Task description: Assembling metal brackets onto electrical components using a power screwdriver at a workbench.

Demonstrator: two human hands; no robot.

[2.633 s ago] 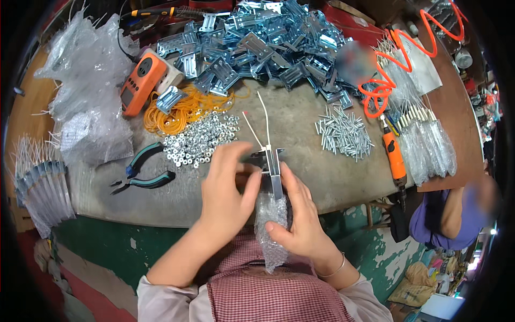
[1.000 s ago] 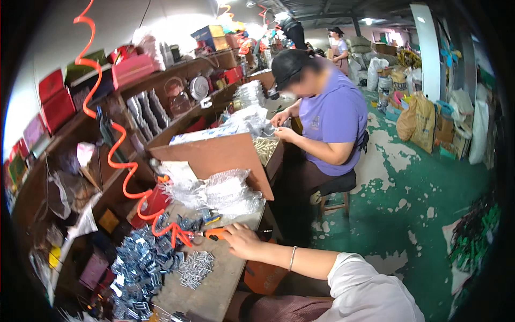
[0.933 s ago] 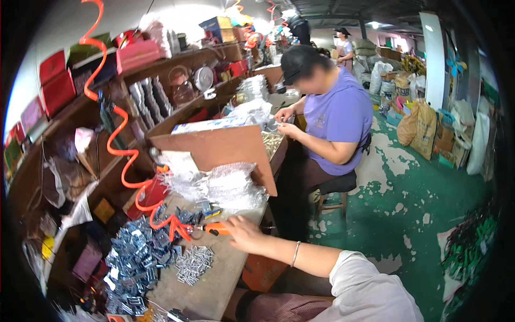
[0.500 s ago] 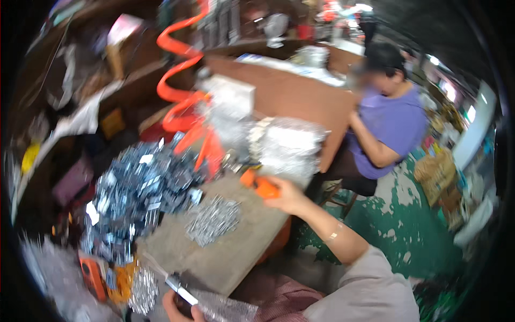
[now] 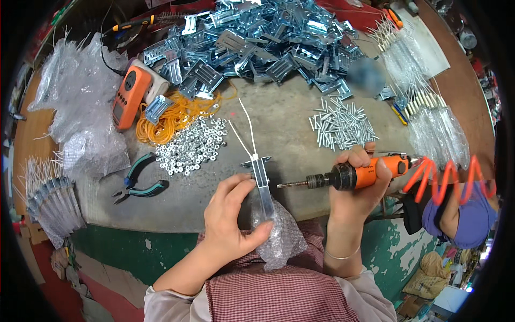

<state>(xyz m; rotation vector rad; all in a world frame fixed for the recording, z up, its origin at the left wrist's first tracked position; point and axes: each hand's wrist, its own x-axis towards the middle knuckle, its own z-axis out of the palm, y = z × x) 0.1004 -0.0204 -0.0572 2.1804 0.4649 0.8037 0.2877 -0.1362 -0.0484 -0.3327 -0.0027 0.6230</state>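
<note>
My left hand (image 5: 228, 212) pinches a slim metal strip assembly (image 5: 263, 188) near the table's front edge. Two white wires (image 5: 245, 129) stick out of its far end, and bubble wrap (image 5: 284, 239) surrounds its near end. My right hand (image 5: 354, 203) is wrapped round an orange and black power screwdriver (image 5: 367, 176) fed by a coiled red hose (image 5: 437, 180). Its bit points left, with the tip a short way from the strip's side. Small silver nuts (image 5: 196, 142) lie beyond my left hand, and a heap of metal pins or screws (image 5: 343, 123) beyond my right.
Blue-grey metal brackets (image 5: 257, 45) are piled at the back. Leftward lie cutting pliers (image 5: 140, 180), yellow rubber bands (image 5: 171, 115), an orange meter-like device (image 5: 132, 96) and bubble-wrapped wired pieces (image 5: 53, 198). More wrapped pieces (image 5: 437, 129) line the right, near a person in purple (image 5: 456, 217).
My view has swung down to the table. My right hand has brought the orange screwdriver back from the far right to beside the strip. My left hand still holds a piece with bubble wrap.
</note>
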